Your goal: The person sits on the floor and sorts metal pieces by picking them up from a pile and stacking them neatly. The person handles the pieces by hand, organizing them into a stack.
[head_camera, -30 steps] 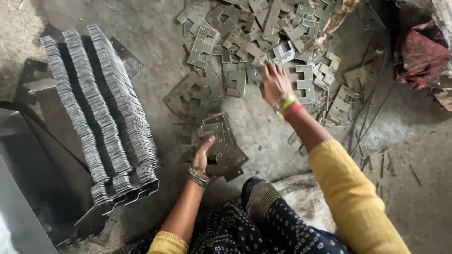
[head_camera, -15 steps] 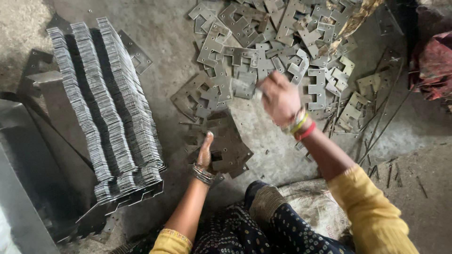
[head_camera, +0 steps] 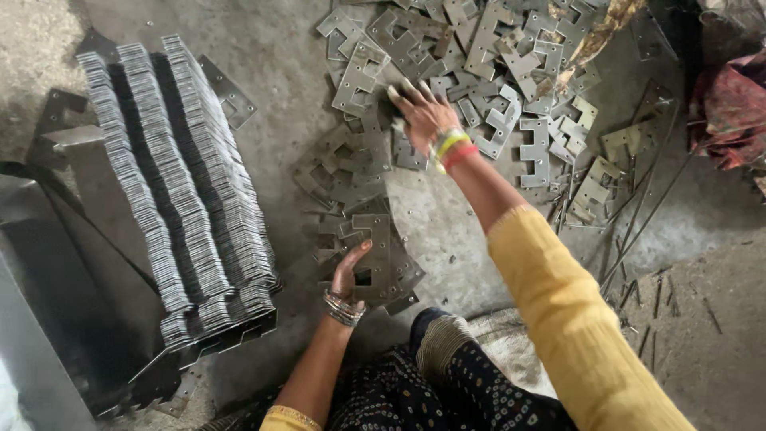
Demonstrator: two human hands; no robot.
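The left hand (head_camera: pixel 349 270) lies flat, fingers apart, on a small stack of grey notched metal plates (head_camera: pixel 379 263); beyond that stack, the right hand (head_camera: pixel 423 116) spreads open over a loose heap of grey stamped plates (head_camera: pixel 479 56).

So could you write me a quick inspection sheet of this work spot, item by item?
Surface: bare grey concrete floor, dusty.
Job's things: loose heap of notched metal plates; small flat stack; long rows of plates on edge.
Clutter: thin metal rods, red cloth.
Grippers: left hand flat on the small stack; right hand reaching into the heap, fingers spread.
Cables: nothing seen.
Surroundings: metal sheet at left; the person sits on the floor.
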